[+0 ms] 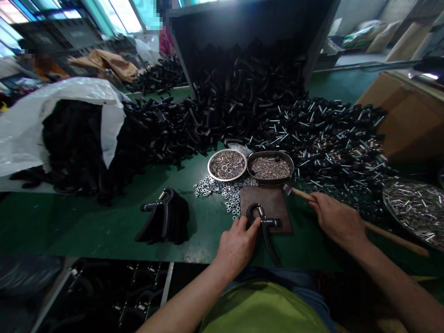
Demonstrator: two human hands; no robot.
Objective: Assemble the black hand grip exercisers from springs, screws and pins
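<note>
My left hand [238, 243] is closed on a black hand grip strengthener [268, 238], its fingers at the curved top beside the coil spring. The strengthener's upper part rests over a flat brown metal plate [281, 203], and one handle hangs past the plate's near edge. In my right hand [338, 219] is a hammer [300, 193], held by its wooden handle close to the head. The hammer head is just above the plate's far right corner, and the handle's end reaches right. A stack of black hand grip strengtheners [168, 217] stands on the green table to the left.
Behind the plate are a round bowl of metal rings [227, 178] and an oval tin of small rivets [270, 181], with loose nuts [231, 196] nearby. Black handle parts [222, 99] are heaped behind. A tray of metal pins [414, 210] and a cardboard box [409, 115] stand right.
</note>
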